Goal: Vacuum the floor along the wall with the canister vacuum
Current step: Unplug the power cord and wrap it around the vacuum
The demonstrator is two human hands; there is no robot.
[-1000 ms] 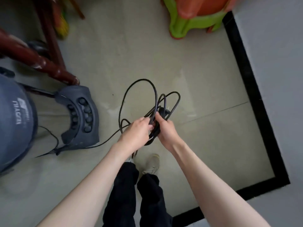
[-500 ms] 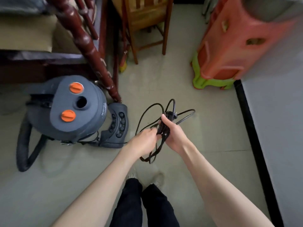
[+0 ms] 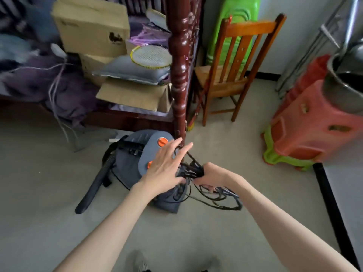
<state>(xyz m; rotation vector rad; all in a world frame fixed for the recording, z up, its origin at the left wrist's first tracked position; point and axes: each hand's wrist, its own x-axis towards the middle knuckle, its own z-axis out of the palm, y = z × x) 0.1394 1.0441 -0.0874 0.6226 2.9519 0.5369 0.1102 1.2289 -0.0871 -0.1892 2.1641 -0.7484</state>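
Note:
The grey canister vacuum [image 3: 129, 165] with orange knobs stands on the floor beside a dark red bedpost [image 3: 177, 75]. Its black hose [image 3: 94, 185] trails to the lower left. My right hand [image 3: 211, 174] grips a bundle of the black power cord [image 3: 216, 199], whose loops hang down to its right. My left hand [image 3: 167, 165] hovers over the vacuum's top with fingers spread straight, its thumb side close to the bundle. The vacuum's front part is hidden behind my hands.
A cluttered bed [image 3: 78, 75] with cardboard boxes and a racket fills the left back. A wooden chair [image 3: 231, 71] stands behind the bedpost. Stacked red and green plastic stools [image 3: 306, 134] sit at right by the white wall with a black baseboard [image 3: 332, 209].
The view has tilted up from the floor into the room. My left hand let go of the cord and spread open over the vacuum; my right hand still grips the bundle, now closer to the vacuum.

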